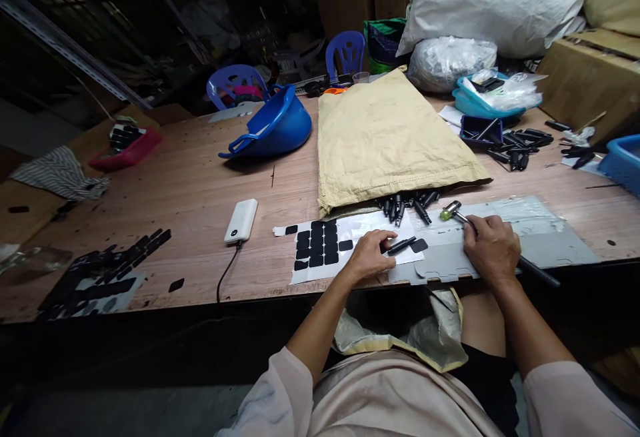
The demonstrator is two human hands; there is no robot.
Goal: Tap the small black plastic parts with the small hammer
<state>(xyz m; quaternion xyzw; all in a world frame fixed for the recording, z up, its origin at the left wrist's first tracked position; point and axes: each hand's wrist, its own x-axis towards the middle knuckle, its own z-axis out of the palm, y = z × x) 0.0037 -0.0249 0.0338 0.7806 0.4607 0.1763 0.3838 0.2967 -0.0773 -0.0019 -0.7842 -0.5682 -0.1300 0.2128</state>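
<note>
Left hand [373,254]: fingers curled at black tube [402,245], left end; pinch I can't confirm | tube over white sheet [359,224], long axis left-right, right end farther off | right hand [493,247] closed round hammer [539,271], head pointing away-left, mid-handle hidden

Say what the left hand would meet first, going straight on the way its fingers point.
Probably the black tube, directly ahead of the left hand; whether they touch is unclear.

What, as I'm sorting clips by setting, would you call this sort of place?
Probably a small workshop: the right hand holds a hammer, black parts lie at the mouth of a big sack on the table, and a cardboard box sits nearby.
</note>
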